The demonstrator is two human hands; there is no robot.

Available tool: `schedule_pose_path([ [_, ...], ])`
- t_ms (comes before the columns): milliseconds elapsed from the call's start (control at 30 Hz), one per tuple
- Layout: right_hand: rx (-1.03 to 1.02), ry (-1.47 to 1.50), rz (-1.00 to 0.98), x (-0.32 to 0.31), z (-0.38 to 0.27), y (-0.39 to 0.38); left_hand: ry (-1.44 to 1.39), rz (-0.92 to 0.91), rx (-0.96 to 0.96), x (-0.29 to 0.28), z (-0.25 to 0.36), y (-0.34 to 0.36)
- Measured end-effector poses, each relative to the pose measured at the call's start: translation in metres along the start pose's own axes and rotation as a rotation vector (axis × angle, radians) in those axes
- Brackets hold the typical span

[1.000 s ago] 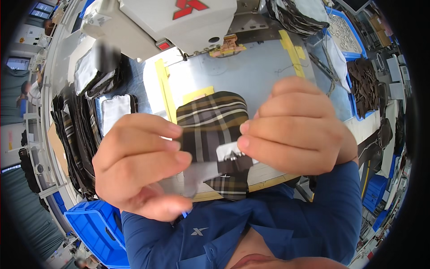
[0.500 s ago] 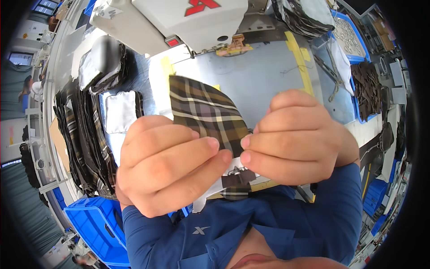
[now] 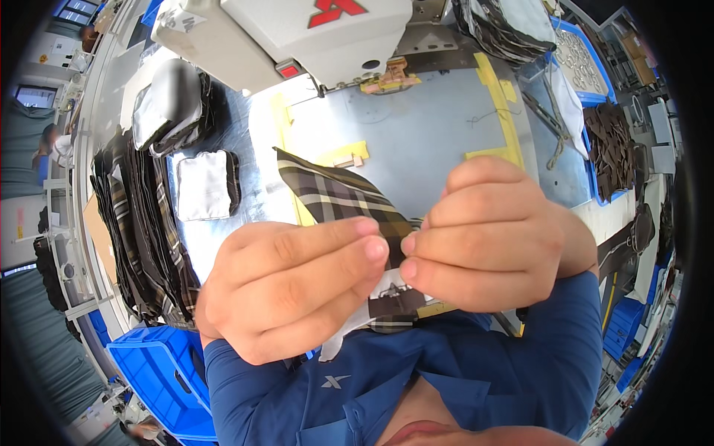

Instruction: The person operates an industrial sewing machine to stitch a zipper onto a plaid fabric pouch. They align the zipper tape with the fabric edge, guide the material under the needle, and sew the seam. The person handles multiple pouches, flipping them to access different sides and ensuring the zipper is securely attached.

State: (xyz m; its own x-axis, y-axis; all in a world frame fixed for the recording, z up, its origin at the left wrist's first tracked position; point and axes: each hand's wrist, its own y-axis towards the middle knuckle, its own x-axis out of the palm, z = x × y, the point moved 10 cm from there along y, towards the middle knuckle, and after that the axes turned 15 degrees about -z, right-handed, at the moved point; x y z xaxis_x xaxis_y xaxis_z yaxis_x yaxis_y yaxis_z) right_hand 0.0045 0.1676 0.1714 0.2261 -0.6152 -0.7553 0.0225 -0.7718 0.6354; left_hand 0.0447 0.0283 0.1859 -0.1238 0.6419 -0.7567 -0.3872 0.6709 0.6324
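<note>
A plaid fabric piece (image 3: pixel 338 193) in dark brown, olive and white slopes up from between my hands over the machine's plate. My left hand (image 3: pixel 290 290) is closed at its lower left, fingertips pinched on it and on a white piece (image 3: pixel 387 279) under them. My right hand (image 3: pixel 480 241) is closed too, fingers curled on the right edge of the same pieces. Below the fingertips a dark brown tab (image 3: pixel 387 303) with small metal hardware shows on the white piece. A pale strip (image 3: pixel 331 346) hangs below my left hand. Exactly what each thumb holds is hidden.
A sewing machine (image 3: pixel 275 33) stands over a metal plate (image 3: pixel 416 119) with yellow tape. Plaid stacks (image 3: pixel 134 223) and white-lined pouches (image 3: pixel 204 186) lie left, more (image 3: pixel 498 22) top right. Blue trays hold metal rings (image 3: pixel 576 63) and brown pieces (image 3: pixel 606 149). A blue crate (image 3: pixel 149 372) sits lower left. People appear far left.
My left hand has moved right and closed in beside my right hand. The plaid fabric has lifted and tilted between them, then its top dropped a little in the last half second.
</note>
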Motion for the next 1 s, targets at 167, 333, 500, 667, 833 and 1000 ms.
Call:
schedule_pose_path([
  [167, 0.001, -0.011, 0.001, -0.003, -0.001, 0.000, -0.171, 0.056, -0.113, 0.005, -0.010, -0.006],
  [333, 0.017, -0.095, 0.054, -0.009, 0.000, -0.003, -0.353, -0.002, -0.093, 0.008, -0.021, -0.009],
  [500, 0.003, -0.144, 0.064, -0.010, -0.004, -0.004, -0.103, 0.020, -0.044, 0.019, -0.008, -0.014],
  [667, 0.019, -0.079, 0.015, -0.007, -0.001, -0.003, -0.100, -0.042, -0.076, 0.021, -0.012, -0.017],
  [833, 0.040, 0.082, -0.022, 0.001, 0.014, -0.004, -0.176, -0.081, -0.118, 0.022, -0.024, -0.011],
  [1000, 0.502, 0.443, -0.044, 0.031, 0.064, -0.023, -0.370, -0.024, -0.494, 0.038, -0.066, -0.028],
])
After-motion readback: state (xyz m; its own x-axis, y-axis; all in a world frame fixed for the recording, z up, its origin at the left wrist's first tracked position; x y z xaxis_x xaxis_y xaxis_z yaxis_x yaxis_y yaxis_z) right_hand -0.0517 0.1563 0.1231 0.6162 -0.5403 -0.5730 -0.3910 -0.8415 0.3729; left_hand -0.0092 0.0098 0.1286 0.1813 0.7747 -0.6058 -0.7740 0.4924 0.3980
